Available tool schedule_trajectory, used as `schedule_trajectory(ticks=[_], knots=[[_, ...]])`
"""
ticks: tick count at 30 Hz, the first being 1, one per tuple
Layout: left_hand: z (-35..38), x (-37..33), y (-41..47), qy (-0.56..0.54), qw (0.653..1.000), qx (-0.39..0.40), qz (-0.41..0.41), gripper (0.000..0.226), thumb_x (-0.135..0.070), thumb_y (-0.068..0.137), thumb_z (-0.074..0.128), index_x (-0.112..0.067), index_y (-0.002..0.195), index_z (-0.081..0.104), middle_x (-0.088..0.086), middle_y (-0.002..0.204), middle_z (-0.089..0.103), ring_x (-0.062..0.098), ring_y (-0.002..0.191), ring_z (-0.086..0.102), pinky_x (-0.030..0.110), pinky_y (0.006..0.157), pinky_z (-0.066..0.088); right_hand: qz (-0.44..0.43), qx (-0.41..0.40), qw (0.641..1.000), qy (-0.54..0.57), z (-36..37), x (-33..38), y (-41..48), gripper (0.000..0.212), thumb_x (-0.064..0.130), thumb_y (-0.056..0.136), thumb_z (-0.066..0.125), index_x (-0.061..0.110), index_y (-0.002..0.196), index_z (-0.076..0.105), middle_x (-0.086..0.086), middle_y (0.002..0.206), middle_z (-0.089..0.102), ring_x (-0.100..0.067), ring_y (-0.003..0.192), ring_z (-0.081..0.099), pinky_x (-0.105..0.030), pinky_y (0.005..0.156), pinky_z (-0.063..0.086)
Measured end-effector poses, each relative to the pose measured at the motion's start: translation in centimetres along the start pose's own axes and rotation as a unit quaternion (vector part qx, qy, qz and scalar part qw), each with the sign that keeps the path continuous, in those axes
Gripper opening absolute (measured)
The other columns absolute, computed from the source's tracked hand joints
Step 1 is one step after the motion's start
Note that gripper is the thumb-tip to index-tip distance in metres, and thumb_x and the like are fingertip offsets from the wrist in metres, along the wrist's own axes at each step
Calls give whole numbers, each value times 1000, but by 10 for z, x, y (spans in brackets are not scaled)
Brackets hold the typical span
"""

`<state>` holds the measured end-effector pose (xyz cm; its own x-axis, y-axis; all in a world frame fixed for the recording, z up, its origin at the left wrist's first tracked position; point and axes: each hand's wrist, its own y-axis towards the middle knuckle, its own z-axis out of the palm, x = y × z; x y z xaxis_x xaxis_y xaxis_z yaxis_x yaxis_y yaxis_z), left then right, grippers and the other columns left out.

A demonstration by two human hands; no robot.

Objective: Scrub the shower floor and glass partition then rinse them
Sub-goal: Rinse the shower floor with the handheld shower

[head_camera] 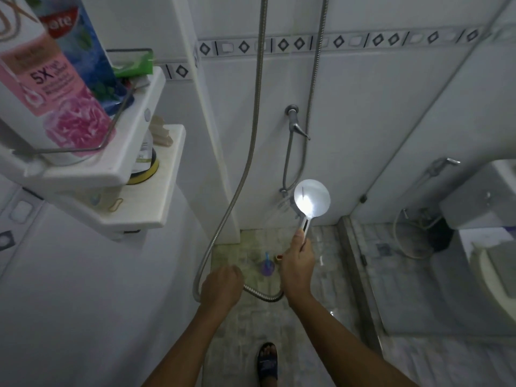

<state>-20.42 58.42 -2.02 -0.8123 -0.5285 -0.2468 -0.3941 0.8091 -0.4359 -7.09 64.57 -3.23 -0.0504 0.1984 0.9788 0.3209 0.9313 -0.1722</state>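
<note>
- The right hand (300, 258), lower centre of the frame, is clenched round the slim handle of a round silver hand-held shower head (312, 197). The thumb lies along the handle.
- The disc stands just above the fist, its shiny back catching a bright glare. Thin jets of water leave it toward the lower left.
- The left hand (223, 283), just left of the right wrist, has its fingers curled downward. The ribbed chrome hose (262, 296) runs beneath it, and I cannot tell whether the hand grasps the hose or merely hangs over it.
- The hose loops from the handle past both wrists, then climbs along the white corner to the top of the frame.
- Beyond the hands, a small purple plastic cup (267, 266) stands on the floor with a blue stick-like item upright in it.
- In the upper left, a white wall shelf with a wire rail (134, 163) holds a pink-and-white bottle printed with roses (55, 101), a blue pack with a red label (83, 46) and a green packet (136, 62).
- A lower white shelf (156, 216) beneath it carries a bottle with a yellow-and-black base (145, 166).
- The shower floor (251, 244) is made of small mottled grey tiles. It looks wet, with a greenish stain near the back wall, and it lies under and beyond both hands.
- The clear glass partition (405, 169) stands to the right of the gripping hand, apart from it, on a grey sill. A white toilet (491, 277) shows through it.
- A foot in a dark sandal (267, 361) is at the bottom centre.
</note>
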Motion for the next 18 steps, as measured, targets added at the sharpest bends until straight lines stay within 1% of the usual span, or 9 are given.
schedule_trajectory(ticks=[1, 3, 5, 9, 11, 12, 14, 15, 18], knots=[[0, -2, 0, 1, 1000, 3, -3, 39, -23, 105, 30, -14, 73, 52, 15, 112, 67, 31, 104, 64, 38, 87, 53, -3, 0, 1000, 0, -2, 0, 1, 48, 45, 105, 38, 3, 86, 52, -7, 67, 48, -13, 55, 47, -35, 51, 43], [2, -4, 0, 5, 1000, 3, 5, 39, -20, 105, 30, -7, 91, 63, 15, 117, 66, 31, 107, 63, 39, 88, 52, -8, 0, 1000, 4, -4, 3, 3, 48, 45, 105, 38, 3, 85, 50, -7, 67, 46, -13, 55, 45, -33, 50, 41], [-1, -6, 0, 1, 1000, 6, 0, 38, -20, 105, 30, -5, 102, 64, 14, 118, 65, 31, 108, 63, 37, 88, 52, -11, 4, 1000, 10, -4, 4, 4, 45, 44, 105, 38, 6, 82, 49, -7, 67, 44, -13, 54, 43, -31, 48, 39], [-1, -5, 3, -3, 1000, 4, 0, 32, -15, 103, 29, -10, 84, 54, 14, 118, 64, 28, 107, 63, 32, 81, 49, -13, 2, 1000, 24, -1, 9, 7, 49, 45, 105, 37, 3, 81, 49, -9, 67, 44, -16, 55, 44, -31, 47, 40], [-6, -6, 7, -4, 1000, 4, -9, 35, -21, 105, 30, -12, 81, 55, 14, 116, 66, 30, 106, 63, 34, 83, 48, -17, 2, 999, 33, 3, 14, 11, 45, 42, 106, 37, 8, 78, 49, -7, 64, 44, -13, 53, 43, -29, 46, 38], [-9, -7, 9, -11, 1000, -2, -20, 37, -25, 105, 31, -9, 92, 61, 15, 115, 67, 31, 106, 63, 34, 85, 49, -21, -4, 999, 35, 5, 18, 14, 43, 41, 106, 37, 11, 78, 50, -5, 64, 44, -12, 52, 43, -27, 46, 38], [-14, -8, 15, -18, 999, -10, -31, 40, -27, 105, 32, -3, 109, 64, 16, 113, 67, 32, 105, 64, 34, 87, 49, -24, -12, 999, 41, 10, 24, 20, 44, 40, 107, 37, 9, 80, 53, -6, 65, 45, -13, 54, 44, -28, 49, 39], [-16, -7, 18, -20, 999, -14, -29, 40, -26, 105, 32, -3, 106, 64, 17, 113, 67, 32, 104, 64, 34, 86, 49, -29, -9, 999, 45, 14, 26, 23, 44, 39, 107, 37, 7, 82, 53, -7, 65, 45, -14, 55, 44, -28, 49, 39], [-18, -4, 25, -24, 999, -28, -17, 39, -21, 104, 32, -11, 73, 54, 17, 110, 68, 27, 94, 63, 35, 80, 50, -37, -14, 998, 51, 25, 31, 30, 40, 39, 107, 38, 14, 79, 51, -8, 65, 45, -19, 56, 44, -30, 49, 41]])
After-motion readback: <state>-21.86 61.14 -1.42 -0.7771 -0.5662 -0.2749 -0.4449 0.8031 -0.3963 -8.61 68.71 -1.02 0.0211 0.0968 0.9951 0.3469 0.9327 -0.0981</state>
